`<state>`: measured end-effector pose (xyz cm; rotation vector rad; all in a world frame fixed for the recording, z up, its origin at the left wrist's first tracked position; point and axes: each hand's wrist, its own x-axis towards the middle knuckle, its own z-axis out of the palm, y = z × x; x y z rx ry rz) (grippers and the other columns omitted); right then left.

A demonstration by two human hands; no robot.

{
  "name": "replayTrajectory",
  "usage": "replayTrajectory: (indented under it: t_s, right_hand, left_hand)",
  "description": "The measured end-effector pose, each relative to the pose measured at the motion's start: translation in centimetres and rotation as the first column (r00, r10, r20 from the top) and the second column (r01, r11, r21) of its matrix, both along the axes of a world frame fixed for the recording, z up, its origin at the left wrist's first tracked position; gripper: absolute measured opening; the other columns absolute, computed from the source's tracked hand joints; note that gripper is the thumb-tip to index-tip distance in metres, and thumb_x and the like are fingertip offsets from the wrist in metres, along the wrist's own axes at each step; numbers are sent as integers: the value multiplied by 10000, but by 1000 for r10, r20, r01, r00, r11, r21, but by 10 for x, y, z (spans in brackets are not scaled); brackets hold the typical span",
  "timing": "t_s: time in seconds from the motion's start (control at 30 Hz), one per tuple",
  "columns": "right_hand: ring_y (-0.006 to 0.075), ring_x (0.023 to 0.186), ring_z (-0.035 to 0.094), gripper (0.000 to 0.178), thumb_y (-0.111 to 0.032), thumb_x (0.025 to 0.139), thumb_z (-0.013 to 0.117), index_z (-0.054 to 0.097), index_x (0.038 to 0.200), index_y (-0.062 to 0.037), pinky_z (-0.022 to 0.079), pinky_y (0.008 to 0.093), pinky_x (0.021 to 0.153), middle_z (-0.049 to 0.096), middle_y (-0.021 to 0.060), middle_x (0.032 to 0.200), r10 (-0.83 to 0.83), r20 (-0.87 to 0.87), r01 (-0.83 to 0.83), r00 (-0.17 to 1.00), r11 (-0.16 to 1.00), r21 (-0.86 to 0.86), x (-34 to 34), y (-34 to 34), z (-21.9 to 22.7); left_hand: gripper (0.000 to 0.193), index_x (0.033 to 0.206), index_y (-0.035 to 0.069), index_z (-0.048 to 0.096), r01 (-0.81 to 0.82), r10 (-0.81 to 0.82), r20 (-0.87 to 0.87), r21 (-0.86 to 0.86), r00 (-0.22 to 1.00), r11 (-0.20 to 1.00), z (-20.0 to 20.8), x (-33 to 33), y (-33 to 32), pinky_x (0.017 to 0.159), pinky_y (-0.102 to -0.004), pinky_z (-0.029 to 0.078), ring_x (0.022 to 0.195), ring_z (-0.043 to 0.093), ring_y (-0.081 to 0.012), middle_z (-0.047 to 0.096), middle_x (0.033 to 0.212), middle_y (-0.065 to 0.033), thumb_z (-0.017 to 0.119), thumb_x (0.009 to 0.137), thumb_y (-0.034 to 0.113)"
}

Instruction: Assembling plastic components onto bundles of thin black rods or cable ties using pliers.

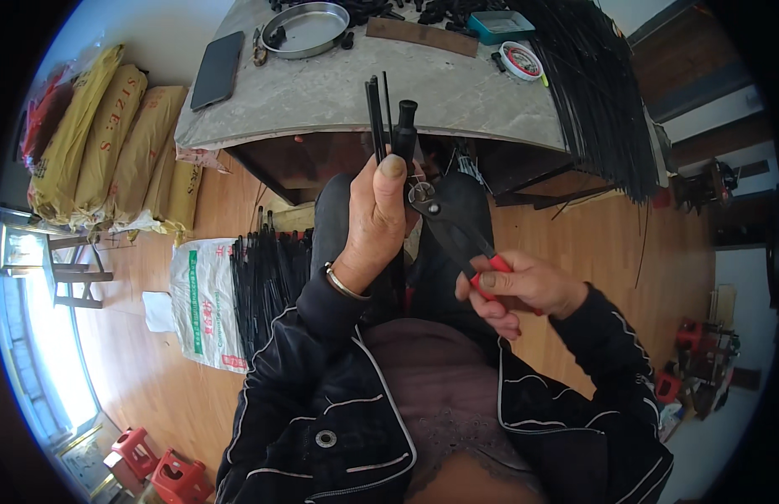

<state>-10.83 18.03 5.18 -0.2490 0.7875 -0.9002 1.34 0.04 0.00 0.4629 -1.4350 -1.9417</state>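
Note:
My left hand (374, 210) is upright before the table, closed round several thin black rods (374, 118) and a thicker black tubular piece (404, 130) with a flared top. The lower ends of these are partly hidden by the hand. In my right hand (528, 288) are pliers (458, 233) with dark jaws and red handles, fingers wrapped round the grips. The jaws point up and left, beside a small shiny metal ring (421, 194) close to the left fingers. Whether the jaws grip the ring, I cannot tell.
On the grey table (322, 105) lie a phone (217, 70), a round metal tray (308, 32), a wooden strip (421, 36), a teal box (500, 27) and a white round dish (520, 60). Long black rods (591, 92) overhang its right side. Sacks (104, 143) and bundled black rods (270, 281) are at left.

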Motion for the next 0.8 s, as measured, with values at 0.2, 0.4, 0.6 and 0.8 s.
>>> replayTrajectory:
  t_s: [0.2,0.4,0.6,0.8]
  right_hand:
    - [198,675,654,473,-317,987,500,440,1258,65,542,290,630,634,129,848,122,-479,-115,869,992,46,-11,-13,43]
    - [84,472,394,278,-261,1023,419,480,1003,10,423,260,434,393,-10,625,50,-424,-33,904,998,47,9,-6,17]
    - [45,480,318,340,-364,998,481,472,912,-34,330,228,426,344,-45,613,-104,-41,106,994,994,37,32,-5,-6]
    - [117,556,565,261,-249,1005,467,499,1060,4,496,257,526,564,42,719,-41,-502,14,864,998,-57,5,-7,9]
  left_hand:
    - [591,895,45,526,68,-68,6,47,998,997,-4,2,1,384,-193,280,422,389,-39,470,604,15,401,941,621]
    - [641,851,40,527,-55,60,93,-52,994,997,0,-5,5,379,-214,291,395,393,-69,415,522,14,326,950,640]
    - [666,837,38,527,-82,88,122,-53,989,995,4,-3,2,368,-215,289,386,387,-69,423,522,5,333,935,667]
    - [595,890,40,513,56,-59,18,140,998,989,-6,-3,-5,379,-219,282,399,367,-59,439,557,14,407,938,624]
